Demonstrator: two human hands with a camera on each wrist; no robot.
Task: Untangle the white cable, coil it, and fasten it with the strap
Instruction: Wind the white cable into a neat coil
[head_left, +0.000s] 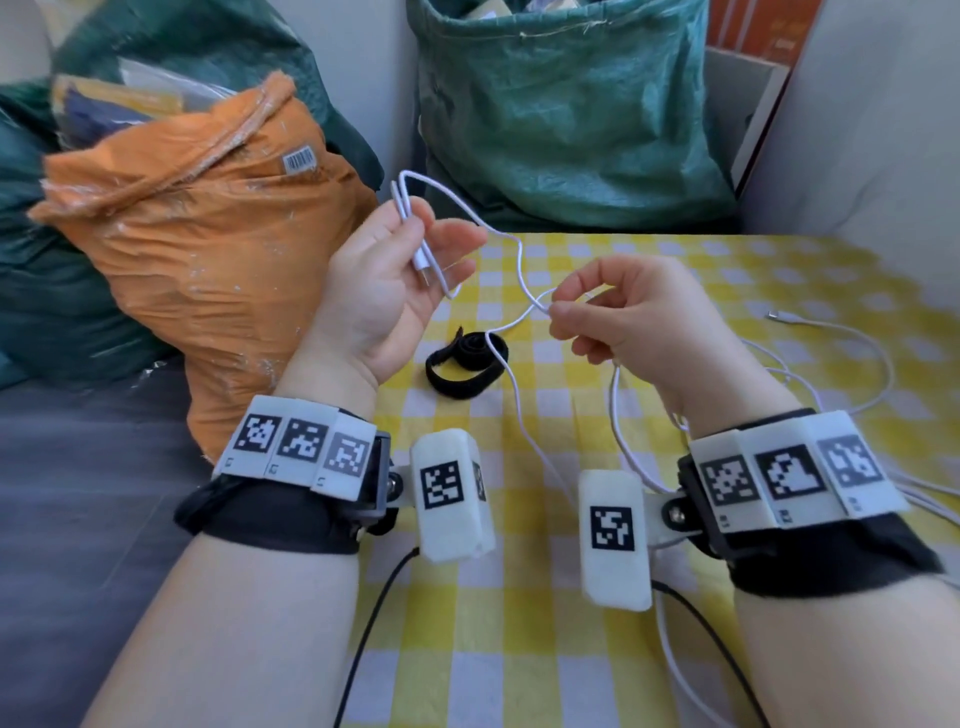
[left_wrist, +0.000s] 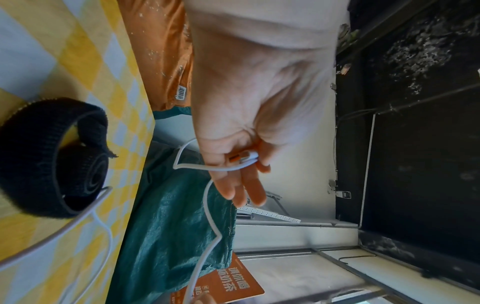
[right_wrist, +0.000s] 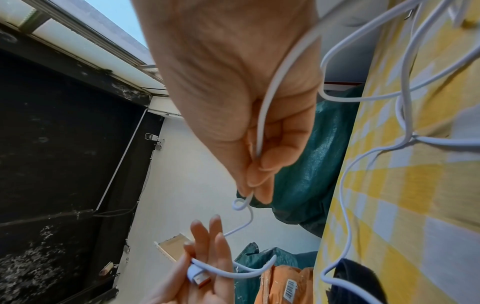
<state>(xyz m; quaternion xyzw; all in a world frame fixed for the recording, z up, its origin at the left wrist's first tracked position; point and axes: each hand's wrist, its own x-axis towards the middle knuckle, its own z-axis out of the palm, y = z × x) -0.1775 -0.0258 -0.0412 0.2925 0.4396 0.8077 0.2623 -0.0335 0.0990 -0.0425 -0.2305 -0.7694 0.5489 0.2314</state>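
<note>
Sacks (head_left: 561, 104) crowd the checked table (head_left: 675, 270); left hand (head_left: 384, 291) and right hand (head_left: 639, 322) pinch white cable (head_left: 511, 244).

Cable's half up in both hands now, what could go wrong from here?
1. The cable crosses itself at the right hand pinch; pulling may tighten that small loop into a knot.
2. A strand lies across the strap; lifting could drag it off the table.
3. The left hand holds only the plug end and one fold, which may slip loose.
</note>
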